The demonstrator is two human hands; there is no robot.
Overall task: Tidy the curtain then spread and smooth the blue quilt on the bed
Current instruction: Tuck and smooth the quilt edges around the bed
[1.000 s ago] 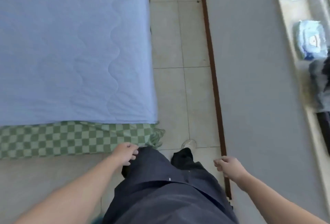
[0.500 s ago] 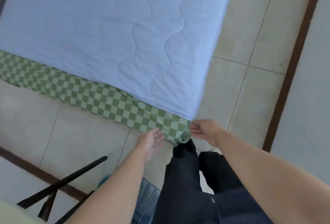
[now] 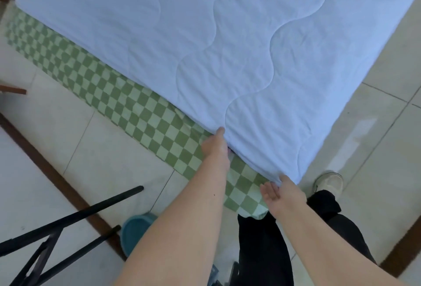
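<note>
Blue quilt edge hides left hand fingers — grip unclear.

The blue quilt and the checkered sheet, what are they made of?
The blue quilt looks like soft padded fabric, matte, with wavy stitched lines and fine wrinkles. The green checkered sheet looks like thin woven cloth, perhaps cotton; it lies flat and creases.

Bare pale floor tiles lie open to my right of the bed corner, with only my white shoe on them. To my left, the black metal legs of a folding stand slant across the floor, and a round teal basin sits just beside my left forearm. A dark brown wooden strip crosses the tiles beyond the green checked sheet.
</note>
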